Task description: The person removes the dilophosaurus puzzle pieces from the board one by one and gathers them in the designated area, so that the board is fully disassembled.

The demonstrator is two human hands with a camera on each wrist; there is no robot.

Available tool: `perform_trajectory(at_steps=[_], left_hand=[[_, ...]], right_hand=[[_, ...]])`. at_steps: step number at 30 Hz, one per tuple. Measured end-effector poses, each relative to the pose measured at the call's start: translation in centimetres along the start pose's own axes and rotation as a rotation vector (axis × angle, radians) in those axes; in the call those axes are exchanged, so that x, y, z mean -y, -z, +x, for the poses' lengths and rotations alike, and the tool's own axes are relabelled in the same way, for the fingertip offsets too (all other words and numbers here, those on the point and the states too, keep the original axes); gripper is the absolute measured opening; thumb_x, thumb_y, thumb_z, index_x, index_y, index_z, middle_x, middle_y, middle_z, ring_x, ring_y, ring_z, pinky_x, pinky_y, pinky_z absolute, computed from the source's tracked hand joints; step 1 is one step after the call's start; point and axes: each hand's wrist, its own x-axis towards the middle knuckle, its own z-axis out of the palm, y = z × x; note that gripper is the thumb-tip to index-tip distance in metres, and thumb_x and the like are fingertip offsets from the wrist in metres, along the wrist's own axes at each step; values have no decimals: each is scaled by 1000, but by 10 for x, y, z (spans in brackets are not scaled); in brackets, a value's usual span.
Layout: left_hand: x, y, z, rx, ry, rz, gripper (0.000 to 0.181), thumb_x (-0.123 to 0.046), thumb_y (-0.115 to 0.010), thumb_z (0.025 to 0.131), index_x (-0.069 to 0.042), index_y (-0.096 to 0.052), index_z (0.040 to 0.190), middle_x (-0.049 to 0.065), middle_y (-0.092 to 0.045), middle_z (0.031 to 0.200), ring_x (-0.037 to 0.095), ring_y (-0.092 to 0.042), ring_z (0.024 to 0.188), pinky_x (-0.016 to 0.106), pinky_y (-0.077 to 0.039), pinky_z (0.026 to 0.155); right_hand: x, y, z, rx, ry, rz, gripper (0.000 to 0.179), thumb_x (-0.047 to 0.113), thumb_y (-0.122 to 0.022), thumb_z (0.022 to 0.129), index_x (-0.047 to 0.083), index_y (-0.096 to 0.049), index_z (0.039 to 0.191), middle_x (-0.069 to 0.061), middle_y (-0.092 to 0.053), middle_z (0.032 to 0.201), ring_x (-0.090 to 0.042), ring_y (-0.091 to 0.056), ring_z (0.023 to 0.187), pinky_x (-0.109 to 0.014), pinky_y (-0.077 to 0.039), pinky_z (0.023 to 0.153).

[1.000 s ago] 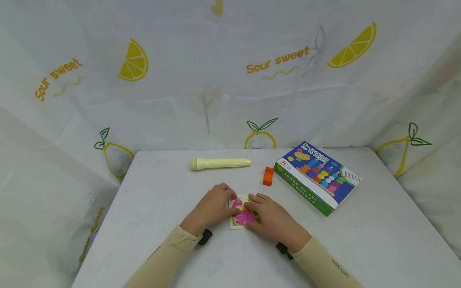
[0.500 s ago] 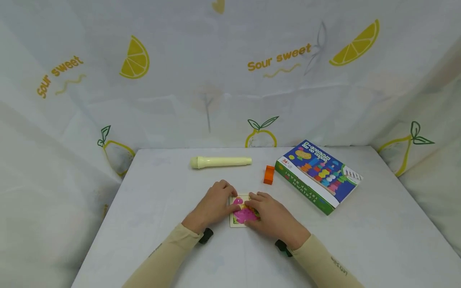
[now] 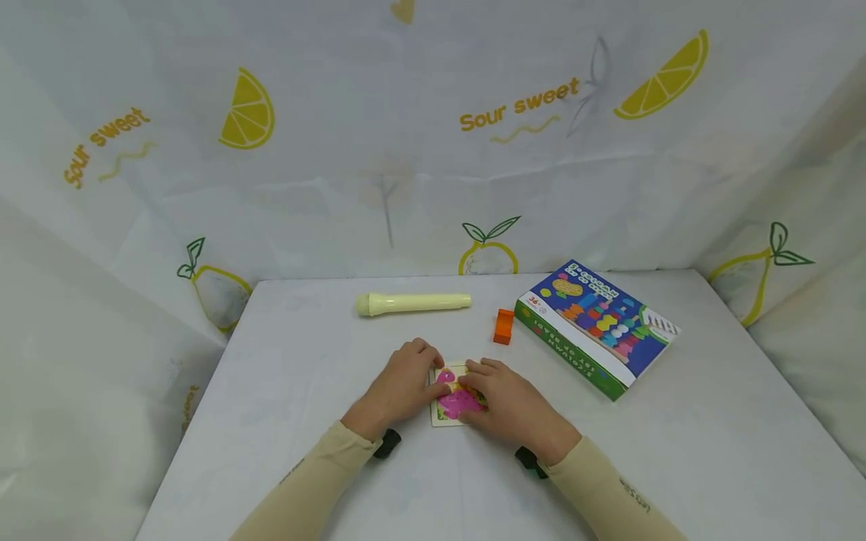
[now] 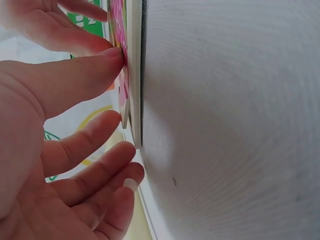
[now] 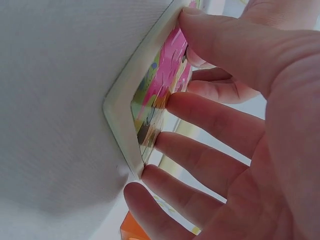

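A small jigsaw puzzle of a pink dinosaur lies in its pale frame on the white table, between both hands. At its upper left corner my left hand pinches a puzzle piece between thumb and index finger. One end of that piece stands slightly off the frame in the left wrist view; the other left fingers curl loosely beside it. My right hand rests on the puzzle's right side. Its fingers spread nearly straight, with fingertips along the picture and rim, and partly cover the picture from above.
Behind the hands lies a pale yellow toy microphone. An orange block sits close to a blue and green toy box at the back right. A white curtain with lemon prints hangs behind the table.
The left thumb has shifted slightly up over the dinosaur's neck. Otherwise both hands stay at the puzzle, and the other things keep their places; the head view has moved a little.
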Motion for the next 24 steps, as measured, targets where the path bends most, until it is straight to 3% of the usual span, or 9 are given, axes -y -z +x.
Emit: perform_trajectory(at_steps=[5,16,20,24], left_hand=[[-1,1,0,5,15,-21,37,-34,-86,95,-10,-70,119,3,-66,117,20,-60,109,39,-54,100],[4,0,4,22,80,-191,43,-29,-89,92,-9,-71,126,1,-63,102,14,-57,92,30,-51,83],[9,-2,6,33,102,-250,38,-30,-89,91,-12,-73,120,-1,-63,95,13,-56,85,27,-49,76],[14,-2,8,47,114,-308,27,-29,-84,96,-14,-74,117,-4,-66,89,11,-59,81,27,-50,74]], right_hand=[[0,0,1,-1,6,2,55,41,-87,92,16,-74,139,-7,-61,158,-36,-50,152,-54,-49,119],[-1,-1,-1,-20,22,5,55,40,-88,91,15,-74,139,-7,-61,158,-36,-50,152,-54,-48,120],[-1,-2,-1,-24,28,1,55,40,-88,91,14,-74,138,-8,-61,158,-36,-51,152,-54,-49,119],[-2,-2,-1,-25,31,5,55,40,-88,91,15,-74,139,-8,-61,158,-37,-50,152,-55,-48,119]])
